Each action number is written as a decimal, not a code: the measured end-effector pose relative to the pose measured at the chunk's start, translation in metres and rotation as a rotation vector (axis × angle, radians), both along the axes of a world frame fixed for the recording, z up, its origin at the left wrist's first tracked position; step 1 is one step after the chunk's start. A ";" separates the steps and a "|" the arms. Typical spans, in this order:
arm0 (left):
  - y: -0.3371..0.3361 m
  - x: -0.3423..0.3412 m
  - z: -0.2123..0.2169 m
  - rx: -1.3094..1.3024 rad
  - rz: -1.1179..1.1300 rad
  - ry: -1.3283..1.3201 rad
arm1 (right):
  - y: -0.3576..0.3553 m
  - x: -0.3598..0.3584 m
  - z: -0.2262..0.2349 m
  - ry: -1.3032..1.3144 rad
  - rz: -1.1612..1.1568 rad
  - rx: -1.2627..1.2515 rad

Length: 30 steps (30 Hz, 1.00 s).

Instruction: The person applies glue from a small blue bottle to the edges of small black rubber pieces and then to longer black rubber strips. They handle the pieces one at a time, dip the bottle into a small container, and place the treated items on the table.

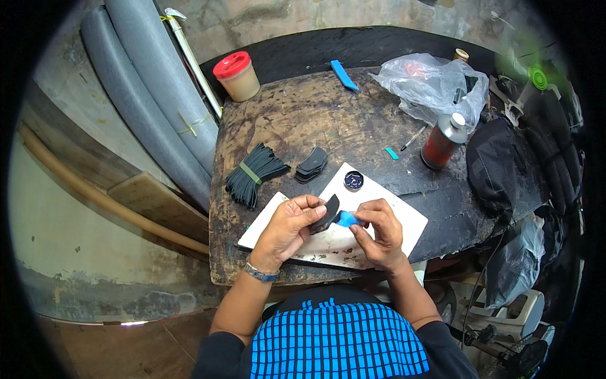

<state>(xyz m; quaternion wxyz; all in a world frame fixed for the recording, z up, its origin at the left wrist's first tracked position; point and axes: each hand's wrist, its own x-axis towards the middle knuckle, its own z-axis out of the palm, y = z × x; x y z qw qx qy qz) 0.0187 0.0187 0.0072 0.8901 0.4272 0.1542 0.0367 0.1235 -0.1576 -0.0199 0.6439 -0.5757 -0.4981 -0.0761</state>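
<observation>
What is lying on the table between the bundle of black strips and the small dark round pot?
In the head view, a small stack of black curved pieces lies between the bundle of black strips and the small dark round pot.

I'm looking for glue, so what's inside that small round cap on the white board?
The cap on the white board holds something dark and glossy, maybe a liquid; its depth and bottom cannot be seen.

Both forearms are bare below short black sleeves [218, 354]. A metal wristband [261, 273] (a watch or bracelet, hard to tell) circles the left wrist. The shirt's front [338, 344] is bright blue, crossed by a dark grid of lines.
</observation>
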 end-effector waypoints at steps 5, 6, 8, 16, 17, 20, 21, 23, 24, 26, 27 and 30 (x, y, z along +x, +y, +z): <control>-0.007 -0.005 0.000 -0.032 -0.032 0.025 | 0.002 -0.003 0.000 0.006 -0.061 0.018; -0.007 -0.006 0.000 -0.033 -0.042 0.018 | 0.001 -0.002 0.000 0.031 -0.078 0.008; -0.004 -0.006 -0.001 -0.066 -0.088 -0.008 | 0.001 0.001 0.000 0.090 -0.091 0.024; -0.005 -0.009 -0.001 -0.049 -0.146 0.028 | -0.003 0.000 0.001 0.395 0.060 -0.068; -0.005 -0.009 -0.001 -0.048 -0.152 0.036 | -0.002 -0.001 0.001 0.533 0.098 -0.040; -0.004 -0.009 0.001 -0.035 -0.183 0.048 | -0.005 0.000 0.001 0.547 0.219 0.040; -0.004 -0.009 0.001 -0.015 -0.192 0.063 | -0.006 -0.001 0.002 0.588 0.277 0.042; -0.004 -0.010 0.001 -0.026 -0.191 0.059 | -0.006 -0.001 0.002 0.609 0.212 -0.031; -0.005 -0.010 0.001 -0.018 -0.188 0.069 | -0.006 -0.001 0.002 0.614 0.180 -0.061; -0.007 -0.008 -0.001 -0.065 -0.147 0.027 | -0.005 -0.001 0.001 0.607 0.169 -0.009; -0.008 -0.007 -0.001 -0.084 -0.125 0.009 | -0.004 0.000 0.001 0.550 0.163 0.010; -0.010 -0.006 -0.003 -0.153 -0.079 0.022 | -0.003 0.001 0.002 0.346 0.135 0.029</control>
